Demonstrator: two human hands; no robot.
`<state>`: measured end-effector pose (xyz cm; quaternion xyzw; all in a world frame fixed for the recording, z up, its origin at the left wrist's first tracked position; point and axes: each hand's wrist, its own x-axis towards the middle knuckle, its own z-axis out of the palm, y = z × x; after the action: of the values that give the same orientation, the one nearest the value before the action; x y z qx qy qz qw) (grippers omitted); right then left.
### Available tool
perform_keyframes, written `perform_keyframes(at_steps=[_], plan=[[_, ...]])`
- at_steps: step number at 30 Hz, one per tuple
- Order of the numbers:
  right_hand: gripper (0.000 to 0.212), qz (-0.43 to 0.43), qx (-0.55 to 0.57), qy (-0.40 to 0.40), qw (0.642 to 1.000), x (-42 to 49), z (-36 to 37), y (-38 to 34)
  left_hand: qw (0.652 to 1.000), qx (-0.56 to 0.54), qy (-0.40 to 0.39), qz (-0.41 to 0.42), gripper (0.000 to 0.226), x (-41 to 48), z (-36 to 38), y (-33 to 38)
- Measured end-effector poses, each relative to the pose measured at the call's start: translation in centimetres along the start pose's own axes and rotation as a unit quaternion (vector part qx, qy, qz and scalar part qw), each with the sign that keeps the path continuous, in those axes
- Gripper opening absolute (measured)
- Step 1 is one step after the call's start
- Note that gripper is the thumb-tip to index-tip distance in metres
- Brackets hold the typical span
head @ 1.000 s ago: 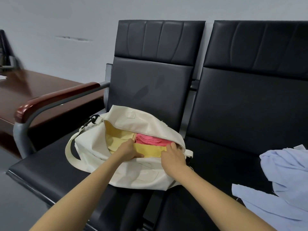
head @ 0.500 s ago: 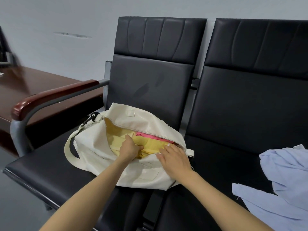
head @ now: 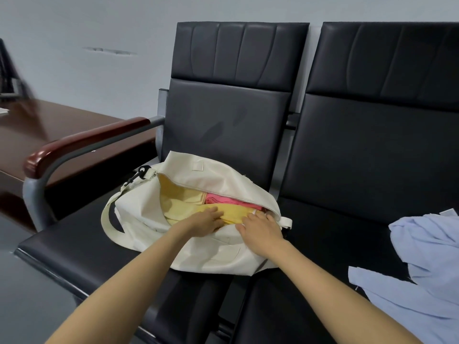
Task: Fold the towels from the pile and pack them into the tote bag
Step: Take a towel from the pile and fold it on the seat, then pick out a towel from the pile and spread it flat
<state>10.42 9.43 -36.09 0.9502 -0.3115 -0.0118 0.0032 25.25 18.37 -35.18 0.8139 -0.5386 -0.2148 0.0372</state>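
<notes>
Cream canvas first: the tote bag (head: 218, 254) lies on the left seat with its zip wide open, at nine o'clock from the towel pile.

My left hand (head: 206, 221) was balled up half a second ago, shoving into the opening. It has now flattened, fingers straight, pressing the folded yellow towel (head: 232, 216) down inside the bag. With the fist gone, the pink towel (head: 223, 200) shows again at one o'clock from that hand, tucked under the far zip edge.

My right hand (head: 260, 229) lies flat and gripping nothing, fingers spread over the near rim at the towel's right end.

I judge the yellow one packed.

At three o'clock from the bag, the pale blue towels (head: 429, 249) lie crumpled and unfolded, so I reckon they come next.
</notes>
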Motion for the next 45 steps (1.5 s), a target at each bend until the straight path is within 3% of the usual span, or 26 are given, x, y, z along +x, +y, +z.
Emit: perform_keyframes(at_steps=[4, 6, 8, 10, 13, 19, 21, 23, 25, 28, 30, 33, 36, 40, 43, 45], plan=[[0.029, -0.025, 0.058, 0.081, 0.995, 0.3, -1.4, 0.3, 0.998, -0.048, -0.04, 0.0, 0.043, -0.5, -2.2, 0.3], [0.016, -0.037, 0.093, 0.201, 0.974, 0.8, -2.1, 1.0, 0.996, -0.081, 0.041, -0.004, 0.036, -0.1, -2.7, 0.5], [0.025, -0.032, 0.069, 0.278, 0.957, 1.7, -2.3, 2.1, 0.979, -0.134, 0.153, 0.006, 0.038, 0.2, -2.7, 1.2], [0.037, 0.0, 0.054, 0.222, 0.974, 2.6, -2.8, 3.0, 0.964, -0.201, 0.174, 0.019, 0.037, 0.5, -2.2, 1.9], [0.024, 0.073, 0.07, 0.143, 0.985, 3.6, -3.8, 4.3, 0.958, -0.243, 0.15, -0.002, 0.034, 1.1, -1.5, 2.4], [0.04, 0.164, 0.255, 0.277, 0.912, 3.6, -5.4, 5.8, 0.912, -0.292, 0.288, -0.024, 0.023, 1.5, -1.7, 2.5], [0.042, 0.17, 0.251, 0.262, 0.916, 2.6, -5.7, 6.0, 0.914, -0.301, 0.271, -0.038, 0.022, 0.8, -1.4, 2.6], [0.034, 0.149, 0.234, 0.187, 0.942, 1.6, -5.4, 5.9, 0.935, -0.27, 0.223, -0.051, 0.029, 0.1, -0.9, 3.0], [0.028, 0.093, 0.241, 0.098, 0.961, 0.0, -4.7, 5.8, 0.965, -0.19, 0.169, -0.058, 0.031, -0.7, -0.3, 3.8], [0.04, 0.007, 0.192, -0.017, 0.981, -3.7, -3.5, 6.1, 0.987, -0.105, 0.116, -0.044, 0.027, -2.2, 0.4, 6.1], [0.048, 0.001, 0.188, -0.077, 0.979, -6.7, -3.3, 6.7, 0.994, -0.065, 0.087, -0.03, 0.029, -3.6, 0.7, 8.5], [0.043, 0.014, 0.174, -0.128, 0.976, -11.7, -4.1, 8.6, 0.996, -0.027, 0.08, -0.017, 0.038, -5.7, 1.1, 12.8], [0.041, 0.071, 0.19, -0.11, 0.973, -17.5, -5.6, 11.8, 0.997, -0.012, 0.077, 0.028, 0.04, -6.8, 2.1, 17.5], [0.038, 0.168, 0.239, 0.013, 0.956, -26.2, -6.7, 17.8, 0.989, -0.056, 0.087, 0.102, 0.036, -7.9, 4.4, 25.3], [0.037, 0.237, 0.252, 0.06, 0.936, -32.3, -6.5, 22.1, 0.977, -0.117, 0.032, 0.176, 0.02, -8.8, 6.6, 32.0], [0.037, 0.275, 0.244, 0.077, 0.927, -35.2, -6.0, 24.6, 0.968, -0.137, -0.004, 0.209, 0.027, -9.2, 8.1, 35.9]])
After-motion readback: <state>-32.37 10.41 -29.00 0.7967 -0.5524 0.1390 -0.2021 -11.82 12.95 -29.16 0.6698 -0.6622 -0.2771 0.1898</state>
